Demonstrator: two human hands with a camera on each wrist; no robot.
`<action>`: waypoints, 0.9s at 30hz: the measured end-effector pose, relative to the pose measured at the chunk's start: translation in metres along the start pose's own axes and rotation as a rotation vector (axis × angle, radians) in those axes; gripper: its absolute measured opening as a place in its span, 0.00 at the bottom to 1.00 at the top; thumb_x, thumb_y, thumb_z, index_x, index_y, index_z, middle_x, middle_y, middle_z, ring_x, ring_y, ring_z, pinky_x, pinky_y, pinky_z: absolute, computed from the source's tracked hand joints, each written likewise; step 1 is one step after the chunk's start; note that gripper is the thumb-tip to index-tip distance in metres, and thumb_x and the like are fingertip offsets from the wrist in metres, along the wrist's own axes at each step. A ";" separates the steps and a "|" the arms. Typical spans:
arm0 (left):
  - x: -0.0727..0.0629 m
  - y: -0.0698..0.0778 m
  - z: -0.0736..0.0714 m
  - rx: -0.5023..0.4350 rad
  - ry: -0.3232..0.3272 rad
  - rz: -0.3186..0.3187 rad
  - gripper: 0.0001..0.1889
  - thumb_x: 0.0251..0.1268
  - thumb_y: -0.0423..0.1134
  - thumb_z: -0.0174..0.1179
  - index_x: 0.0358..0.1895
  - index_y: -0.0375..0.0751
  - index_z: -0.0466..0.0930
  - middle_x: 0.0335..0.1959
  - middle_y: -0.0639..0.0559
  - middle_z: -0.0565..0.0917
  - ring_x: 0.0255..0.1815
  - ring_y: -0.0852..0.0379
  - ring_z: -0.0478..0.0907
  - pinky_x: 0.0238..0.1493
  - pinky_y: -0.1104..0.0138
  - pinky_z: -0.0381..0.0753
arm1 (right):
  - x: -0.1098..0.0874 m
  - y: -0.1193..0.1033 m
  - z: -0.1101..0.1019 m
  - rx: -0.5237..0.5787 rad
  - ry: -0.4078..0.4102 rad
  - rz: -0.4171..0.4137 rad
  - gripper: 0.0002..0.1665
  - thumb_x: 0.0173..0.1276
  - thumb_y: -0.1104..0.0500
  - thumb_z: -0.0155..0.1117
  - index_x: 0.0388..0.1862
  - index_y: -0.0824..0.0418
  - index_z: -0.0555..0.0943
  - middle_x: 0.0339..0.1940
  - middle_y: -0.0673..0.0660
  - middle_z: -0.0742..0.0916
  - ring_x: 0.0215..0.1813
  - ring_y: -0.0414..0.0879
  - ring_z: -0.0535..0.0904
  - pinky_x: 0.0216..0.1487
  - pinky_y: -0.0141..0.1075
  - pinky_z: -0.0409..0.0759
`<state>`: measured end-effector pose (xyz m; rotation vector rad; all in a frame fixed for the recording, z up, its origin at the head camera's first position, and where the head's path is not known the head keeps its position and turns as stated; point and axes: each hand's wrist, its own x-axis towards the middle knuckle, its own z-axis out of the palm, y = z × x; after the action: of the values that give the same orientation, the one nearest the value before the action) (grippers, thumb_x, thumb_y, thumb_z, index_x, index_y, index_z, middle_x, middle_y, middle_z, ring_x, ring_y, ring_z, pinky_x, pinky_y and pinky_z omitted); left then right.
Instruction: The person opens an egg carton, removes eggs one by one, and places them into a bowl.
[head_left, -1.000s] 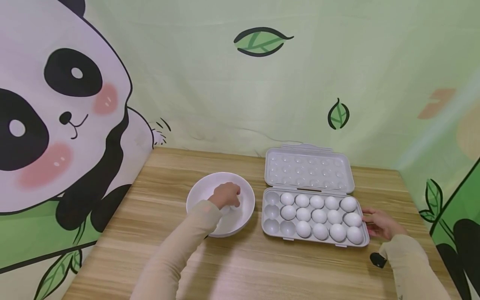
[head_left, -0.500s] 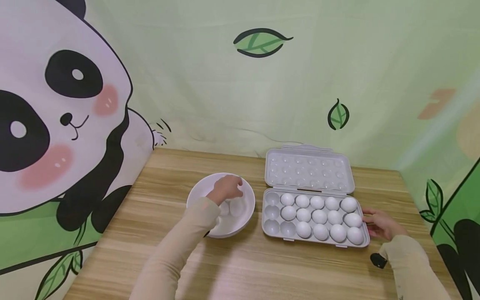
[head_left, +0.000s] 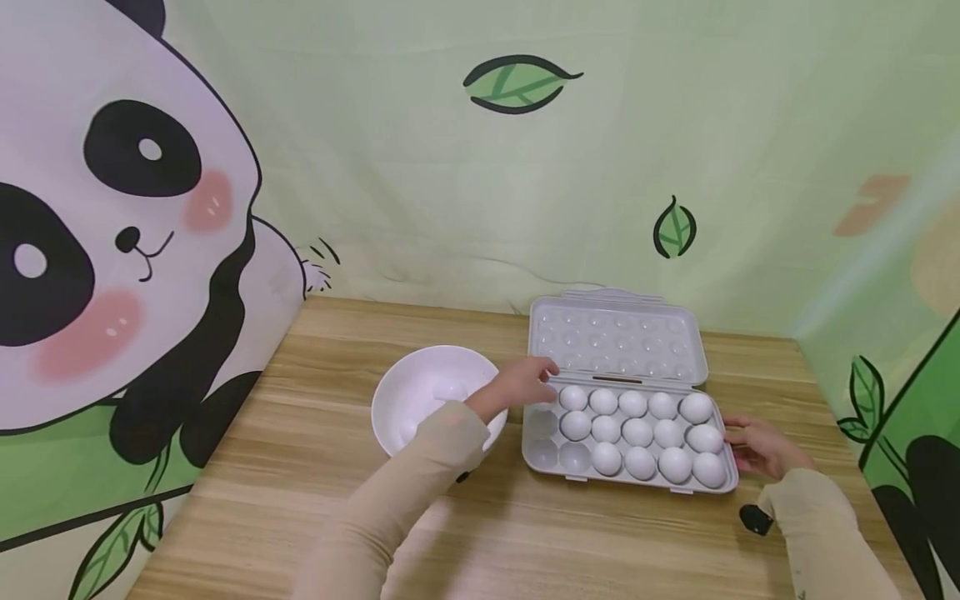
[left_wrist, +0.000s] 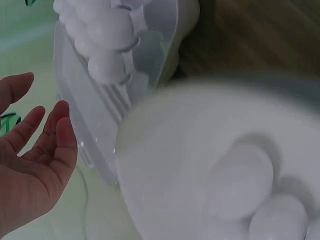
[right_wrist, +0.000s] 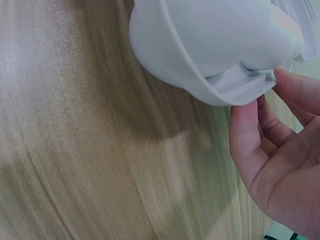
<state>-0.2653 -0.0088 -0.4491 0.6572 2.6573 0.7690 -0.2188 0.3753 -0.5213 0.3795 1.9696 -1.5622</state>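
Observation:
A grey-white plastic egg box (head_left: 543, 455) lies on the table with its lid tipped back. White eggs (head_left: 637, 433) fill most of its cups; bare cups show at its left end. Over the back left corner hovers my left hand (head_left: 521, 385). In the left wrist view that hand's fingers (left_wrist: 64, 137) are loosely bent, thumb apart, nothing between them. My right hand (head_left: 768, 450) grips the box's right end, thumb on the rim and fingers below it. Left of the box stands a white bowl (head_left: 397, 392) holding several white eggs (left_wrist: 245, 185), partly hidden by the left forearm.
The wood-grain table (head_left: 592, 550) reaches back to a green wall cloth (head_left: 375, 167) printed with a panda and leaves. The raised lid (head_left: 618, 333) stands near that cloth. A black device (head_left: 756, 519) sits at the right sleeve's cuff.
My left hand has risen out of the bowl and moved right to the egg box's back left corner. Eggs remain in the bowl. The right hand keeps its grip at the same place.

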 end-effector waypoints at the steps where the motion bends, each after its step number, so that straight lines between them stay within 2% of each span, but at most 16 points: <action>1: 0.002 0.003 0.006 -0.009 -0.015 0.003 0.20 0.50 0.38 0.60 0.49 0.39 0.74 0.42 0.45 0.80 0.43 0.53 0.75 0.42 0.67 0.73 | 0.000 0.000 0.000 0.004 -0.004 -0.002 0.39 0.62 0.61 0.54 0.65 0.69 0.45 0.26 0.47 0.79 0.31 0.39 0.75 0.33 0.32 0.76; 5: 0.006 0.008 0.031 0.019 -0.041 0.019 0.22 0.48 0.38 0.62 0.50 0.42 0.73 0.42 0.46 0.80 0.42 0.55 0.75 0.40 0.70 0.72 | -0.001 -0.001 -0.001 0.002 0.000 0.002 0.39 0.62 0.61 0.53 0.65 0.69 0.45 0.26 0.46 0.79 0.31 0.40 0.75 0.33 0.32 0.76; 8: 0.009 0.010 0.048 0.095 -0.037 0.023 0.24 0.45 0.39 0.62 0.51 0.46 0.73 0.42 0.48 0.81 0.42 0.58 0.76 0.39 0.72 0.72 | -0.001 -0.001 -0.001 -0.007 0.008 0.004 0.38 0.62 0.61 0.53 0.65 0.68 0.46 0.27 0.47 0.78 0.31 0.40 0.75 0.33 0.32 0.76; 12: 0.009 0.010 0.067 0.190 -0.011 -0.005 0.26 0.44 0.41 0.63 0.53 0.50 0.72 0.42 0.51 0.80 0.41 0.58 0.75 0.35 0.72 0.72 | -0.001 -0.001 -0.001 -0.007 0.009 0.003 0.37 0.62 0.61 0.53 0.65 0.69 0.47 0.27 0.47 0.78 0.31 0.40 0.74 0.33 0.32 0.76; 21: 0.010 0.005 0.093 0.251 0.129 -0.058 0.23 0.44 0.42 0.62 0.50 0.53 0.75 0.41 0.50 0.78 0.38 0.57 0.75 0.28 0.67 0.72 | -0.001 0.000 0.000 0.014 -0.002 -0.005 0.36 0.62 0.62 0.53 0.64 0.68 0.49 0.27 0.46 0.79 0.31 0.39 0.75 0.34 0.32 0.76; 27: 0.010 0.005 0.104 0.313 0.177 -0.096 0.22 0.44 0.44 0.62 0.49 0.55 0.74 0.38 0.51 0.76 0.35 0.56 0.74 0.28 0.66 0.72 | 0.000 0.002 -0.002 0.039 -0.015 -0.015 0.27 0.62 0.61 0.54 0.59 0.65 0.62 0.26 0.46 0.79 0.31 0.39 0.75 0.34 0.32 0.76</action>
<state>-0.2303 0.0442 -0.5323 0.5510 2.9808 0.4047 -0.2184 0.3773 -0.5224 0.3680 1.9369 -1.6110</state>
